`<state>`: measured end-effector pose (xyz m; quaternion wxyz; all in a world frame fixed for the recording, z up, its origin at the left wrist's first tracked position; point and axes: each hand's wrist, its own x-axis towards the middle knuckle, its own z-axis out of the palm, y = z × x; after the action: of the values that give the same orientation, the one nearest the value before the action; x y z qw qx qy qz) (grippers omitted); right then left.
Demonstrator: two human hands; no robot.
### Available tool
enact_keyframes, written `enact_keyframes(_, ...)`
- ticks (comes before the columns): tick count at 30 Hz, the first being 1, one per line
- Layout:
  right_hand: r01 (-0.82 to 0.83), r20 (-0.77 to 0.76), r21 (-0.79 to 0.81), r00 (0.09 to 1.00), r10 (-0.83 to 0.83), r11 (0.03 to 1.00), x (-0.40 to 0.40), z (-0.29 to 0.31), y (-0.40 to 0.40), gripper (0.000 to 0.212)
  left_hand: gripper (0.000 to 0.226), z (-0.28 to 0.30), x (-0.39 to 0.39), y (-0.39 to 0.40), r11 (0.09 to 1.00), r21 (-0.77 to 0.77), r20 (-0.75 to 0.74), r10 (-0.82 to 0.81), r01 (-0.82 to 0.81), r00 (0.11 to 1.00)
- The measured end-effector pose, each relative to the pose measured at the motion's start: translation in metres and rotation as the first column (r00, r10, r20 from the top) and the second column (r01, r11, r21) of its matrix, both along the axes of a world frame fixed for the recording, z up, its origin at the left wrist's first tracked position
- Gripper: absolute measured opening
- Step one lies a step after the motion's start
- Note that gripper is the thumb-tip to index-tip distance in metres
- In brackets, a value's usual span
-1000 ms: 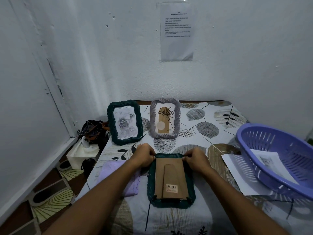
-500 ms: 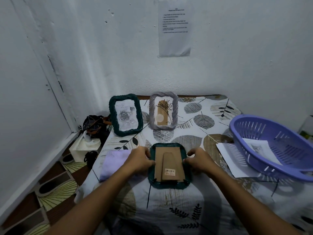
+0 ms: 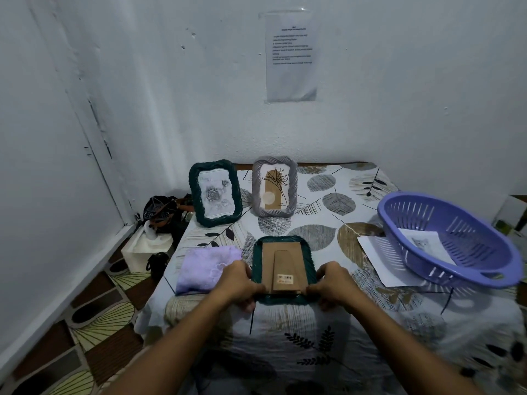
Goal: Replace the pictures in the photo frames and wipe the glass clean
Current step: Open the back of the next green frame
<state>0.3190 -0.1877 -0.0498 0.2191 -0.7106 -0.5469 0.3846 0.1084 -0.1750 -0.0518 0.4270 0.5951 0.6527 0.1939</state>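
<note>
A dark green frame (image 3: 283, 243) lies face down on the table, its brown cardboard back (image 3: 282, 266) and stand showing. My left hand (image 3: 238, 280) grips the frame's near left corner, and my right hand (image 3: 333, 283) grips its near right corner. Two more frames stand upright at the back: a dark green one (image 3: 215, 192) with a grey rose picture and a grey one (image 3: 274, 186) with a brown plant picture. Just left of the flat frame lies a folded lilac cloth (image 3: 206, 267).
A purple slotted basket (image 3: 450, 238) at the right holds a printed picture (image 3: 427, 243) and rests on a white sheet (image 3: 379, 258). The table (image 3: 328, 332) has a leaf-print cover. A tissue box (image 3: 145, 246) and dark bag (image 3: 161, 209) sit on the floor, left.
Both hands slid from the frame's far corners, down its sides, to its near corners. The camera pulled back and up, so the table looks smaller.
</note>
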Motion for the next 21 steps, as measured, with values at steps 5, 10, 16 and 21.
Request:
enact_keyframes(5,0.047,-0.035,0.013,0.998,-0.046,0.999,0.0,-0.003,0.001,0.028,0.033,-0.005,0.001,0.001,0.995,-0.056,0.09,0.092,-0.087,0.992)
enact_keyframes(10,0.098,-0.106,0.001,0.99,-0.097,0.995,0.0,-0.005,0.003,0.017,0.023,-0.013,0.003,0.004,0.98,-0.091,0.195,0.19,-0.175,0.962)
enact_keyframes(16,0.149,-0.194,-0.048,0.969,-0.155,0.988,0.005,-0.013,0.01,0.019,0.02,-0.021,0.003,0.006,0.961,-0.137,0.3,0.273,-0.242,0.914)
enact_keyframes(21,0.147,-0.235,-0.104,0.957,-0.168,0.984,0.009,-0.012,0.011,0.018,0.021,-0.014,0.004,0.006,0.973,-0.116,0.211,0.218,-0.197,0.953)
